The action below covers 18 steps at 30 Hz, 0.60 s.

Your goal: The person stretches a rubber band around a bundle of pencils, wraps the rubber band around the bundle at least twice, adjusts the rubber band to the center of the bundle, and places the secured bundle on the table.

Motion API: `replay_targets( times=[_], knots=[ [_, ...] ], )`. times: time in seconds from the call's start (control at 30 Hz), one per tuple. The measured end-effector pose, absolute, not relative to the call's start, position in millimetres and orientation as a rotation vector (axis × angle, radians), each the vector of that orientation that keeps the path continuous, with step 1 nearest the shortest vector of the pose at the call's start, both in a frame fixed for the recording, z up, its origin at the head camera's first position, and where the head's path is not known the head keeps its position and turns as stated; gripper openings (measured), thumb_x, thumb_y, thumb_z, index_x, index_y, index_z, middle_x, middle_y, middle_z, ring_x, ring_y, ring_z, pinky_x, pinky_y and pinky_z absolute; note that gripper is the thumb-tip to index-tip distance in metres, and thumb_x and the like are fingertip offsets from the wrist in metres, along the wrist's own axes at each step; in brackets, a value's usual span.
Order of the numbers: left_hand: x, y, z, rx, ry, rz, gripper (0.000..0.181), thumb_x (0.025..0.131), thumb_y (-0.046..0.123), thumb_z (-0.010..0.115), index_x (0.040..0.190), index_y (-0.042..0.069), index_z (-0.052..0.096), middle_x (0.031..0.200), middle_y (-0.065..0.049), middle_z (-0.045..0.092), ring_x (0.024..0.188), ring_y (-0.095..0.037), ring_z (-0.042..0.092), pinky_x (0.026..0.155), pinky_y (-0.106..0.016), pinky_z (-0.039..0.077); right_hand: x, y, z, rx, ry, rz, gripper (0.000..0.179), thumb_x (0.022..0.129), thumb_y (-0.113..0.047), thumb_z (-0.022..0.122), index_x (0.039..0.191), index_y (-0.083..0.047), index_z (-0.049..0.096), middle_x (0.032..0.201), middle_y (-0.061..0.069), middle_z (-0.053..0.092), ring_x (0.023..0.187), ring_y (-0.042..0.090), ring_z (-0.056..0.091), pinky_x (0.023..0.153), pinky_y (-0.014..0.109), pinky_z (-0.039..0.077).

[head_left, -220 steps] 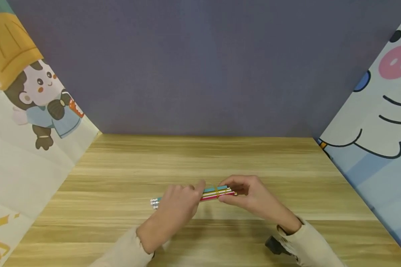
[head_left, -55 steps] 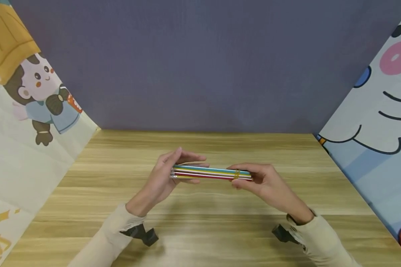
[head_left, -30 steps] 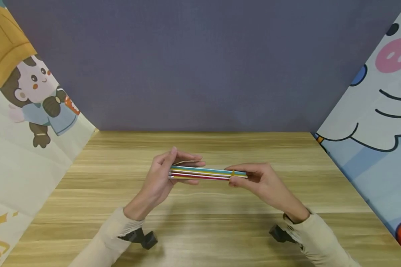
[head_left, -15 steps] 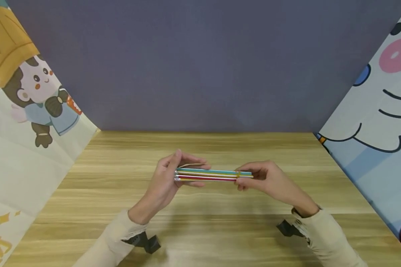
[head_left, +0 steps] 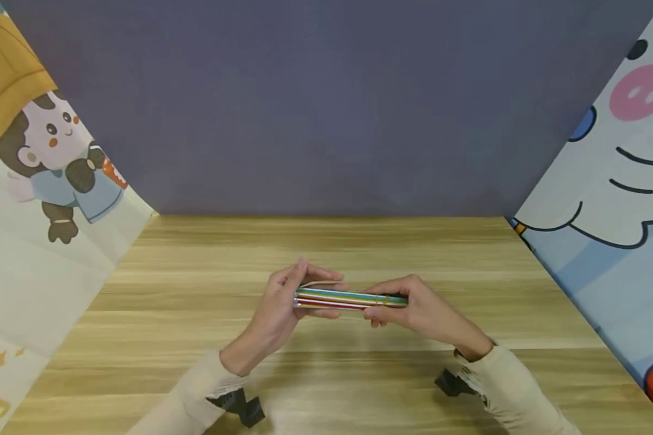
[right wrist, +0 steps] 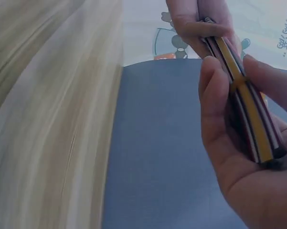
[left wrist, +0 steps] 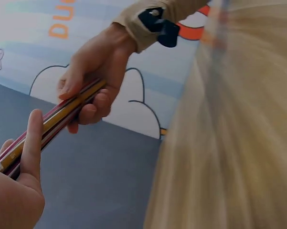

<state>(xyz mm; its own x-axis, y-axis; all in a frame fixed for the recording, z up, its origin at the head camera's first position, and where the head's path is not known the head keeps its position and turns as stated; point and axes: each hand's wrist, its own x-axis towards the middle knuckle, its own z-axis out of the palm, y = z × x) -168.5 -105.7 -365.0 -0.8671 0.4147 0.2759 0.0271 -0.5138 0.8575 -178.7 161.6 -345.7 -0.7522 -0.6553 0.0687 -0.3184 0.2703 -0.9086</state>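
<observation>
A bundle of several pencils, teal, yellow, white and red, is held level above the table in the head view. A yellow rubber band goes round it near the right end; the right wrist view also shows the band. My right hand grips that end between thumb and fingers, beside the band. My left hand has its palm at the eraser ends, with fairly straight fingers along both sides of the bundle. In the left wrist view, one straight finger lies against the pencils.
The wood-grain table lies below both hands. A dark grey panel stands at its back edge. Cartoon-printed sheets flank it on the left and right. Black wrist mounts hang under the sleeves.
Earliest, my left hand gripped the bundle's middle from above; now its palm is at the eraser ends. Since half a second ago, both hands have lowered and my right hand has shifted left along the pencils.
</observation>
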Motion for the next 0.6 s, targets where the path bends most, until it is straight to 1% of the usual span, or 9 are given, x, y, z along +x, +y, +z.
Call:
replay_targets(
  times=[0.07,0.13,0.23,0.33,0.37,0.47,0.53,0.6],
  knots=[
    [-168.4,-107.5,-364.3,0.662,1.415,2.455,0.05,0.111,0.027,0.027,0.111,0.0,0.069,0.119,-0.019,0.069,0.111,-0.038,0.066,0.079,-0.054,0.057,-181.0,161.5,-346.5,-0.873,2.228,-1.472,0.024,0.094,-0.023,0.07,0.117,-0.016,0.073,0.088,0.007,0.074,0.073,0.025,0.067,0.059,0.031,0.055],
    [-169.6,-111.3,-362.0,0.654,1.431,2.472,0.05,0.111,0.028,0.028,0.113,0.0,0.069,0.121,-0.02,0.068,0.112,-0.039,0.065,0.08,-0.054,0.056,-183.9,165.8,-345.3,-0.85,2.237,-1.512,0.026,0.094,-0.021,0.071,0.119,-0.014,0.072,0.09,0.01,0.074,0.074,0.026,0.068,0.061,0.032,0.057],
    [-171.8,-116.3,-359.5,0.649,1.431,2.499,0.05,0.111,0.03,0.029,0.114,-0.001,0.068,0.123,-0.02,0.067,0.114,-0.04,0.064,0.08,-0.052,0.057,-186.9,173.8,-343.1,-0.812,2.225,-1.611,0.027,0.093,-0.014,0.071,0.12,-0.008,0.07,0.096,0.014,0.074,0.084,0.031,0.072,0.072,0.037,0.06],
    [-173.0,-115.9,-360.9,0.626,1.403,2.528,0.048,0.11,0.033,0.031,0.118,0.001,0.065,0.123,-0.018,0.067,0.115,-0.039,0.063,0.079,-0.051,0.058,-187.0,175.7,-345.3,-0.805,2.239,-1.645,0.023,0.093,-0.014,0.07,0.116,-0.008,0.072,0.097,0.012,0.075,0.088,0.028,0.072,0.078,0.039,0.059],
    [-172.7,-114.3,-362.3,0.618,1.394,2.532,0.047,0.11,0.034,0.03,0.12,0.002,0.064,0.124,-0.017,0.067,0.114,-0.039,0.064,0.077,-0.051,0.058,-186.4,173.5,-347.2,-0.815,2.233,-1.636,0.022,0.093,-0.015,0.071,0.115,-0.01,0.073,0.096,0.011,0.075,0.088,0.028,0.072,0.078,0.039,0.059],
    [-170.1,-107.5,-367.4,0.6,1.373,2.518,0.048,0.11,0.036,0.028,0.128,0.004,0.059,0.126,-0.016,0.065,0.114,-0.038,0.065,0.074,-0.052,0.059,-184.3,163.0,-354.4,-0.868,2.199,-1.573,0.02,0.094,-0.018,0.071,0.113,-0.015,0.075,0.093,0.008,0.076,0.083,0.024,0.07,0.072,0.037,0.058],
    [-167.8,-103.3,-370.0,0.6,1.393,2.487,0.049,0.11,0.037,0.027,0.129,0.004,0.058,0.127,-0.016,0.065,0.114,-0.037,0.065,0.073,-0.051,0.059,-183.6,156.8,-358.1,-0.901,2.158,-1.55,0.02,0.094,-0.018,0.07,0.113,-0.016,0.076,0.092,0.007,0.076,0.081,0.025,0.07,0.07,0.038,0.058],
    [-166.6,-100.7,-371.4,0.608,1.406,2.455,0.05,0.11,0.036,0.026,0.129,0.004,0.06,0.128,-0.016,0.064,0.114,-0.038,0.064,0.075,-0.052,0.058,-184.4,154.4,-359.9,-0.916,2.138,-1.531,0.021,0.094,-0.018,0.07,0.114,-0.016,0.075,0.095,0.006,0.076,0.083,0.026,0.07,0.07,0.039,0.058]
  ],
)
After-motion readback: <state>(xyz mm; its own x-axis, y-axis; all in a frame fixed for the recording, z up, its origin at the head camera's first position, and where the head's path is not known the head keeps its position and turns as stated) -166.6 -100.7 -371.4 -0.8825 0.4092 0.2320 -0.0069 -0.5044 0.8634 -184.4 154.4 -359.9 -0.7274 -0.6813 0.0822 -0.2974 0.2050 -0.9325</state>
